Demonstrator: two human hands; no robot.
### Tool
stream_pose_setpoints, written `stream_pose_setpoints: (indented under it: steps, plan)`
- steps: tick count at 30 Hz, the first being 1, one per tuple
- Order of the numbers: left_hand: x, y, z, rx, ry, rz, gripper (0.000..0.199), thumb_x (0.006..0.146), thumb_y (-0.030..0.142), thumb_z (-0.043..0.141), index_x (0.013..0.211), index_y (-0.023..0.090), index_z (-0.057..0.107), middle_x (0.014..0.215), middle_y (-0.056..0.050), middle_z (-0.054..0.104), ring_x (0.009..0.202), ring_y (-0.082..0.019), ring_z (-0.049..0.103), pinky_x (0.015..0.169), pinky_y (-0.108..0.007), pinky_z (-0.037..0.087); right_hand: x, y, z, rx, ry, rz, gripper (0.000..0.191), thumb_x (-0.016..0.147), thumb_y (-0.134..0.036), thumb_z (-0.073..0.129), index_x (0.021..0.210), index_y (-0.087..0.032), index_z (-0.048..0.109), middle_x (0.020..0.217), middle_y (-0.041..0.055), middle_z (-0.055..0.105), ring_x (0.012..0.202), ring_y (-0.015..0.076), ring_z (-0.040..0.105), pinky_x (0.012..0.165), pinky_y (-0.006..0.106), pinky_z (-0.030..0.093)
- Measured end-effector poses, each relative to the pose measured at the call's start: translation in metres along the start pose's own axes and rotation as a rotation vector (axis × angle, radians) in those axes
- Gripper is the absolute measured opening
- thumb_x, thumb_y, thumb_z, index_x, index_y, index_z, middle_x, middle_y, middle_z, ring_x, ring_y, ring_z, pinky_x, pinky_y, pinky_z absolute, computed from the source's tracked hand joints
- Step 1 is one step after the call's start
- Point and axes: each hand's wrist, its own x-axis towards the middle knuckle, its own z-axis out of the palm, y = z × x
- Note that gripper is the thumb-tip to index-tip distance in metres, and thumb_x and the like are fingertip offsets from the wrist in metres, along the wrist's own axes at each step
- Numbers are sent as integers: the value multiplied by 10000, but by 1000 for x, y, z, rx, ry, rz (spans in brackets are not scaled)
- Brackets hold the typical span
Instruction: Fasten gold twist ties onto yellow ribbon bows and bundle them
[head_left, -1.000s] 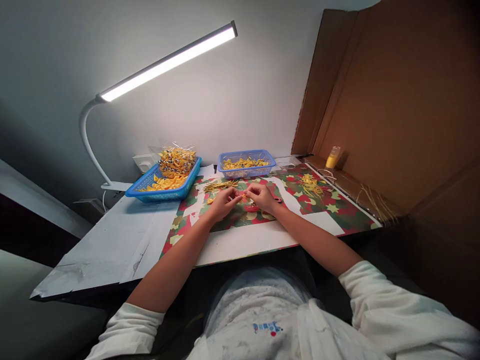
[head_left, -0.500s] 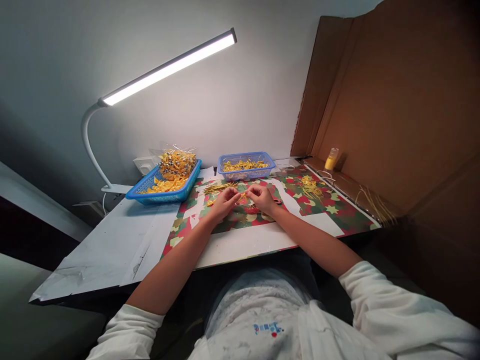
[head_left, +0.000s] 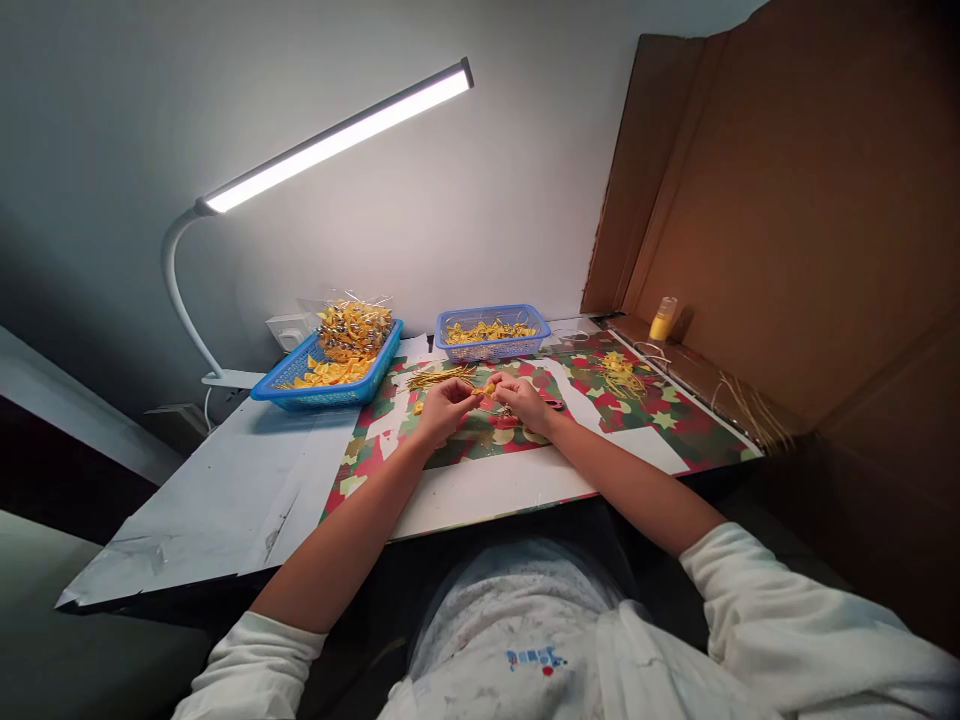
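Over the camouflage-patterned mat point(head_left: 472, 448), both hands meet around a small yellow piece point(head_left: 486, 390). My left hand point(head_left: 445, 408) pinches its left side with the fingertips. My right hand point(head_left: 520, 400) is closed on its right side. The piece's exact shape is too small to make out. Just behind my left hand lies a bundle of yellow-green cords point(head_left: 441, 376). A small yellow bit point(head_left: 418, 408) rests left of that hand. Beside my right hand a dark reddish tool handle point(head_left: 555, 404) shows in part.
A blue basket point(head_left: 330, 398) of yellow pieces stands at the left, a smaller blue basket point(head_left: 491, 348) behind the hands. Yellow tangled strands point(head_left: 621, 376) lie right. A yellow bottle point(head_left: 663, 320) stands by the cardboard point(head_left: 780, 220). A lamp point(head_left: 337, 138) arches above.
The fingers have shifted slightly around the yellow piece, and the fingertips of my right hand sit a little higher. More of the piece shows between the hands.
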Motion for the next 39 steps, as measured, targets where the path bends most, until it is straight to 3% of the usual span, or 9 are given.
stream_pose_setpoints:
  steps: [7,28,39]
  plan:
    - [1,-3,0,13,3,30,354,563,402,838,639,158,593,632,0,642,584,-117,585,568,-244,452,0,1,1,10,4,34,271,633,-351,539,478,-162,421,978,38,527,689,99,402,590,252,312]
    - [-2,-1,2,117,25,95,303,616,390,803,644,163,605,609,0,630,536,-109,543,520,-240,420,-2,3,5,-82,16,-5,246,694,-337,488,537,-182,380,951,45,516,664,101,408,557,254,329]
    - [-7,3,2,151,76,143,244,643,363,771,637,164,631,596,-2,644,516,-111,550,499,-234,424,-5,6,13,-236,73,-236,322,763,-316,540,512,-194,378,806,23,468,774,140,478,750,299,403]
